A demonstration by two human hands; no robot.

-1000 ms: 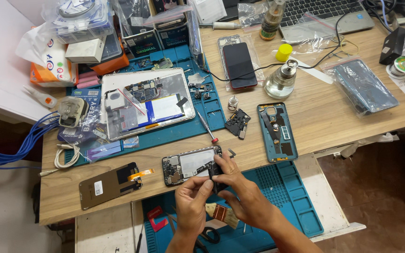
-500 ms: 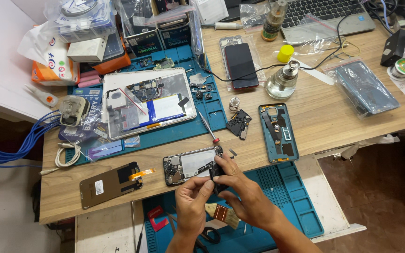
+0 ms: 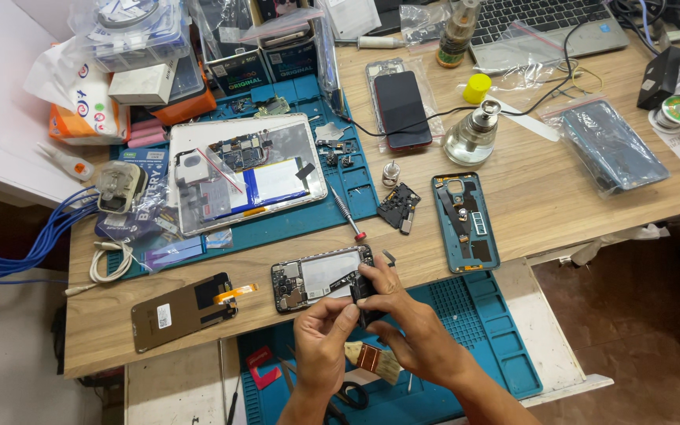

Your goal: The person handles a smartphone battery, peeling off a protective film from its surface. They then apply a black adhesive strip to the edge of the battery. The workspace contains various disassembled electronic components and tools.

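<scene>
Head view. Both hands work at the near edge of the wooden surface (image 3: 560,197), close together, fingertips meeting. Left hand (image 3: 322,338) pinches a small dark part (image 3: 362,303) between thumb and fingers; right hand (image 3: 411,330) grips the same part from the other side, index finger resting on the right end of the opened phone (image 3: 320,277). That phone lies flat, back off, pale battery and circuit boards exposed, just beyond the hands and touching the right one.

Under the wrists: small blue work mat (image 3: 482,330) with a flat bristle brush (image 3: 371,358) and black-handled scissors (image 3: 348,392) on it.

Left of the phone: detached brown back panel (image 3: 182,311) with an orange flex strip, lying apart from it.

Right of the phone: teal phone frame (image 3: 466,222), laid lengthwise. Loose dark board pieces (image 3: 399,206) and a red-tipped screwdriver (image 3: 348,214) sit between frame and the larger blue mat (image 3: 308,216).

On that mat: opened tablet (image 3: 245,171), internals showing.

Far side: dark-screened phone (image 3: 401,109), glass bottle (image 3: 472,138), yellow cap (image 3: 478,86), laptop (image 3: 545,24), bagged dark panel (image 3: 611,145).

Left edge: blue cable bundle (image 3: 33,248), white cable (image 3: 112,264).
</scene>
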